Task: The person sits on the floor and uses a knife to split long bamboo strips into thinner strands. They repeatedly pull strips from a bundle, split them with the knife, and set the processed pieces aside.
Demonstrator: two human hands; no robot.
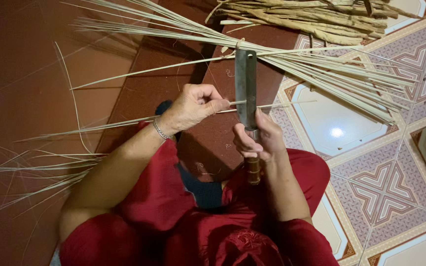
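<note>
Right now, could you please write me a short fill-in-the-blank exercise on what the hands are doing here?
1. The right hand grips a knife by its ____ handle.
2. The left hand pinches a thin pale ____ against the blade.
3. The left wrist wears a ____.
4. The person's clothing is ____.

Missing words: wooden; strip; bracelet; red

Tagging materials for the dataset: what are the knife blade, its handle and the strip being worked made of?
Knife blade: looks like dull grey metal, flat and matte, unpolished. Handle: probably wood, brown with a paler band, mostly hidden by the right hand. Strip pinched by the left hand: pale, thin, dried plant fibre, maybe palm leaf rib or bamboo; the exact kind is unclear.
</note>
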